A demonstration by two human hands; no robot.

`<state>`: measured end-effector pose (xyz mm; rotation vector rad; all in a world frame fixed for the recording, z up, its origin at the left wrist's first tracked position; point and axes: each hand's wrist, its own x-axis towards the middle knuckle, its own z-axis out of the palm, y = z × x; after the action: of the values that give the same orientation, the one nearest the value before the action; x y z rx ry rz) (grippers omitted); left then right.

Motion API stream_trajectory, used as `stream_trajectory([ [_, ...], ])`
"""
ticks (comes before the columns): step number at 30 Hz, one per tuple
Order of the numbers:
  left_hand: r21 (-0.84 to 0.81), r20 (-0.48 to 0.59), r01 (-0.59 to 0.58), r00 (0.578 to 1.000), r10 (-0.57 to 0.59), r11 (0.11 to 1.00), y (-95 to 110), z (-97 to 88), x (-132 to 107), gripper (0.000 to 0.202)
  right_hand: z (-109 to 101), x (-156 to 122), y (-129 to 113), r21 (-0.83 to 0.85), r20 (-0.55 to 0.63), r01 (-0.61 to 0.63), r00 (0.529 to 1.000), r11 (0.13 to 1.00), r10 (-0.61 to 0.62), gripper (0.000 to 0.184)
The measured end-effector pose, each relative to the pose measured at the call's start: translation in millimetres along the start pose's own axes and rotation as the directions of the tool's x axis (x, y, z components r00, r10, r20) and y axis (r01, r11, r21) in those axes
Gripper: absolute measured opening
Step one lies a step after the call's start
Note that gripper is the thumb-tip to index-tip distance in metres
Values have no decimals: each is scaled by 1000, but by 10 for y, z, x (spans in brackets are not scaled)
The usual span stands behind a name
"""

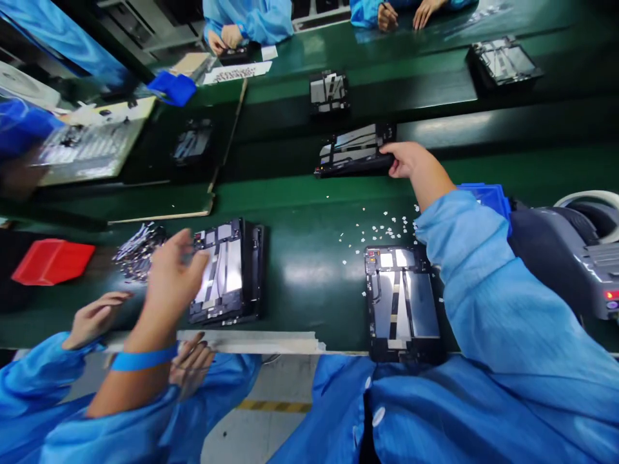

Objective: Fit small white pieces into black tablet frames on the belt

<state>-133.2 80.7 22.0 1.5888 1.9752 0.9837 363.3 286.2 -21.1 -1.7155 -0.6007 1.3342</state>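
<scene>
Right hand [405,160] clasps the belt chassis [353,151], seemingly not yet lifted; another chassis [403,303] waits nearer than that grip; blurred left hand [170,278] hovers open-fingered

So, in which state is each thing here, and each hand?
Far tablet frame: tilted, held at its right edge.
Right hand: shut on far tablet frame.
Left tablet frame: flat, insides exposed.
Left hand: open, blurred, above left tablet frame.
Near tablet frame: flat, insides exposed, no hand on it.
</scene>
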Motion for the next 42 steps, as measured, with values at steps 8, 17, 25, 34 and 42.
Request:
stream_trajectory([
  [8, -686, 632, 610, 770, -92, 397, 1402, 1819, -1083, 60, -262, -2100, 1016, 462, 207, 63, 962, 885, -176, 23],
  [17, -521, 734, 331, 644, 216, 787, 1162, 2007, -1508, 57, -1611, -3821, 2319, -241, 825, 141, 551, 960, 126, 51],
  [25, -130, 535, -176, 816, 218, 976, 869, 2092, -1900, 48, -1780, -3382, 2510, -422, 243, 322, 941, 848, -237, 47],
  [34, -345, 534, 26, 827, 173, 938, 780, 2285, -2410, 72, -1426, -2823, 2583, -486, 249, 468, 884, 738, -396, 86],
  [42, -233, 385, -244, 866, 320, 941, 880, 2136, -1928, 54, -1538, -2916, 2715, -443, 117, 349, 936, 826, -333, 88],
])
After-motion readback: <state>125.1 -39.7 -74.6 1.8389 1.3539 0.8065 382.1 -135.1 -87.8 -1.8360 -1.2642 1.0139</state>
